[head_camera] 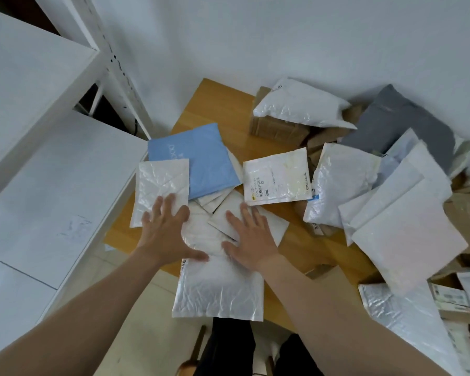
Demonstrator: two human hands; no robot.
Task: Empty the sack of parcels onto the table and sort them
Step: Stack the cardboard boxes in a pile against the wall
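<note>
1. Left hand: flat, fingers splayed wide, gripping nothing. The fingertips rest on the corner of a square mailer and the palm lies over the long mailer. Judged a spreading or steadying press, not a pick.
2. Right hand: likewise flat and spread, holding nothing. The fingers lie on a fan of thin envelopes and the heel on the long mailer.
3. Long mailer: white bubble film, crinkled and glossy, oblong. Its near end overhangs the table edge, which is probably why both palms pin it.
4. Square mailer: white, padded, creased in diagonals. It overlaps the blue mailer.
5. Blue mailer: matte pale-blue plastic with faint lettering, lying flat.
6. Labelled mailer: white and yellowed, barcode label up, lying apart from the hands, possibly already sorted.
7. Right-hand heap: stiff white mailers leaning in overlapping layers, a soft grey bag behind them, and a glossy white bag on top of a brown box. Judged unsorted.
8. Table: orange-tan wood, smooth, set against a white wall.
9. Shelf: white boards on a metal frame, to the left.
10. Sack: none can be picked out. The parcels are already on the table, so the emptying looks done and the sorting under way.
</note>
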